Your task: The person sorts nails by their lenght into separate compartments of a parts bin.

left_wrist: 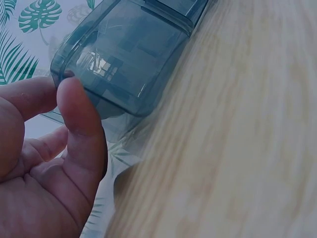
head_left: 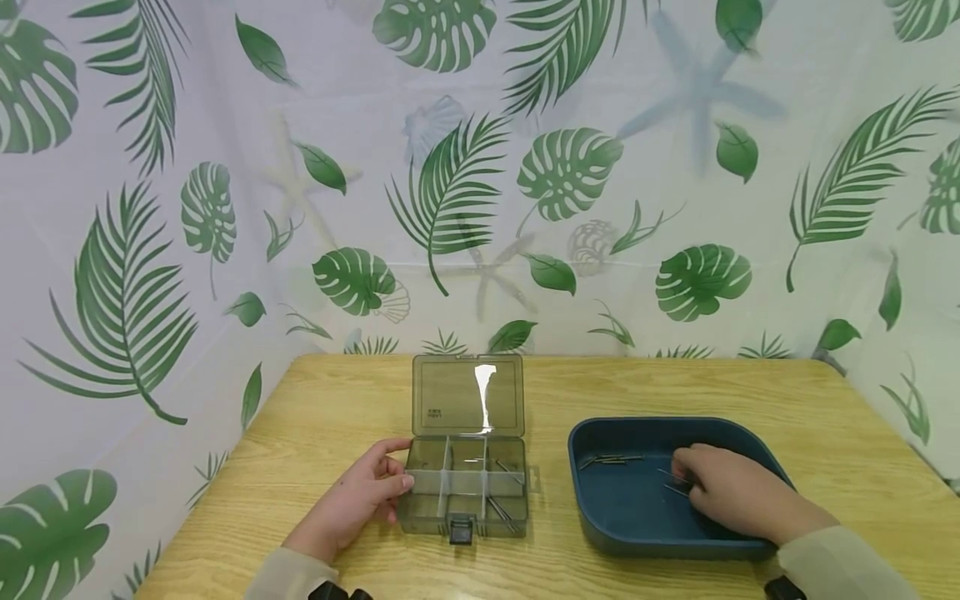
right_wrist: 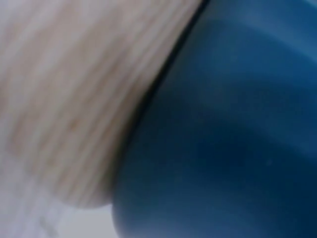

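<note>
A smoky grey compartment box [head_left: 424, 522] lies on the table with its clear lid [head_left: 453, 398] raised at the back. My left hand [head_left: 367, 489] holds its left side, thumb over the edge; in the left wrist view, the thumb [left_wrist: 79, 111] and forefinger meet at the box's corner [left_wrist: 124, 94]. Thin metal nails [head_left: 501, 512] lie in the right-hand compartments. Inside the dark blue tray [head_left: 588, 517], my right hand [head_left: 738, 492] pinches a couple of thin nails [head_left: 677, 490], pointing left. Its fingertips are partly hidden. The right wrist view shows only the blurred tray wall [right_wrist: 213, 148].
Several more nails [head_left: 615, 460] lie at the tray's left back. Wood-grain table [head_left: 555, 392] separates the box from the tray. A leaf-printed cloth [head_left: 480, 208] hangs behind the table and along both sides. The box's black front latch [head_left: 461, 531] hangs toward me.
</note>
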Demonstrator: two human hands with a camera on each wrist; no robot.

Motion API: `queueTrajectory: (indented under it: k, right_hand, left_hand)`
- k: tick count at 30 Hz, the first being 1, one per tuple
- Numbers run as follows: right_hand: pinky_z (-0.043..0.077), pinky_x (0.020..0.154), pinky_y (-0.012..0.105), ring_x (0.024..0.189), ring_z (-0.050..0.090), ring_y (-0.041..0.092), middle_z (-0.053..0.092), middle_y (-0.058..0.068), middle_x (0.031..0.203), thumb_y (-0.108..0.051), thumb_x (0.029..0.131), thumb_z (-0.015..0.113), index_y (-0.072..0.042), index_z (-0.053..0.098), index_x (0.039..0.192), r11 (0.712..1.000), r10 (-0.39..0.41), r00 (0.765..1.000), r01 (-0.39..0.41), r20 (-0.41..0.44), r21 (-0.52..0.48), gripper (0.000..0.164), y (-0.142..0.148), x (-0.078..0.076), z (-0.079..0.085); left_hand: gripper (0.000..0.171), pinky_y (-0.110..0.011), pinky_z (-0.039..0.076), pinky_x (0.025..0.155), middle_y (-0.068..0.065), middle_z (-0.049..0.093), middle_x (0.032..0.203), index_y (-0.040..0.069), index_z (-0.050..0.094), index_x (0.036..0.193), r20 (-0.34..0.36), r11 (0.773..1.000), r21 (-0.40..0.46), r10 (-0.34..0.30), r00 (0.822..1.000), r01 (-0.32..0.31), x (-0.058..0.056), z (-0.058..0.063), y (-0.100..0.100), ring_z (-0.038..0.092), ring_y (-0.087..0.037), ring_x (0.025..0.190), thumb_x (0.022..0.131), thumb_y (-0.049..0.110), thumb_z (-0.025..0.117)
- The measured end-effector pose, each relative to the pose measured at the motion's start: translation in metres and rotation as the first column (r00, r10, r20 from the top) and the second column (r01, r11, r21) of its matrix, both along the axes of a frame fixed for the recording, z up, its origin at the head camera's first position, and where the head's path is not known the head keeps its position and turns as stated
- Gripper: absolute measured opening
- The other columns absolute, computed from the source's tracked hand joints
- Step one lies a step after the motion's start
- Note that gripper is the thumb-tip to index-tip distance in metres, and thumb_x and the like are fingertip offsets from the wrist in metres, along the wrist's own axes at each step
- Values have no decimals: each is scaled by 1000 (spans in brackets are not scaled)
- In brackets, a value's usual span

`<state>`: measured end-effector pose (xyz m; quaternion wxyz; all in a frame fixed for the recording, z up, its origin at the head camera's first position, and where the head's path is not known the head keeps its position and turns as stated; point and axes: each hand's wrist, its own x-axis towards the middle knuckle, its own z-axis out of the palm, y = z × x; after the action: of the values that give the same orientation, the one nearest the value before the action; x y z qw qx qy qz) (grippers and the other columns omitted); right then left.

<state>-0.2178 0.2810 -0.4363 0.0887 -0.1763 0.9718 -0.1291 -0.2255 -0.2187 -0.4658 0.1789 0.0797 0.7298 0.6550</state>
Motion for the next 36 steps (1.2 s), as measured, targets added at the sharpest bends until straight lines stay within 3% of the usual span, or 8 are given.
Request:
queueTrajectory:
  k: [9, 13, 18, 23, 36]
  right_hand:
    - [36, 61, 32, 68, 42, 9, 47, -6, 79, -13, 101, 60, -22, 55, 86, 994, 21, 997, -28, -71, -105, 18, -9, 9, 15]
    - [45, 65, 32, 76, 52, 7, 58, -8, 90, -11, 101, 61, -19, 65, 102, 988, 23, 997, -33, -71, -149, 8, -19, 12, 25]
    - [49, 66, 31, 77, 56, 5, 65, -7, 97, -9, 101, 60, -15, 63, 129, 976, 4, 999, -14, -50, -215, 29, -38, 16, 36]
    - [42, 60, 29, 65, 49, 5, 58, -10, 84, -9, 102, 57, -18, 62, 132, 968, 36, 998, -50, -60, -247, 32, -57, 20, 43]
    - [43, 63, 29, 65, 45, 3, 53, -14, 82, -6, 102, 54, -21, 63, 132, 939, 159, 978, -192, -132, -287, 35, -108, 25, 51]
  left_hand:
    - [63, -30, 53, 56, -11, 48, 103, 7, 33, 155, 2, 1000, -7, -5, 1000, 5, -1, 0, -1, 46, -17, 70, 101, 15, 65]
    - [63, -31, 53, 57, -12, 49, 103, 7, 33, 155, 4, 1000, -7, -4, 1000, 4, -1, -1, -1, 46, -17, 70, 101, 15, 65]
    - [63, -30, 53, 56, -12, 49, 104, 6, 32, 155, -4, 1000, -8, -7, 1000, 7, -1, -2, -2, 46, -16, 69, 101, 14, 64]
    - [63, -30, 53, 55, -11, 49, 104, 6, 31, 156, 0, 1000, -5, -10, 1000, 10, -1, -1, -1, 46, -16, 69, 102, 15, 63]
    - [64, -31, 53, 56, -12, 49, 104, 7, 31, 155, 0, 1000, -5, -13, 1000, 13, -2, -1, 0, 46, -17, 69, 101, 15, 64]
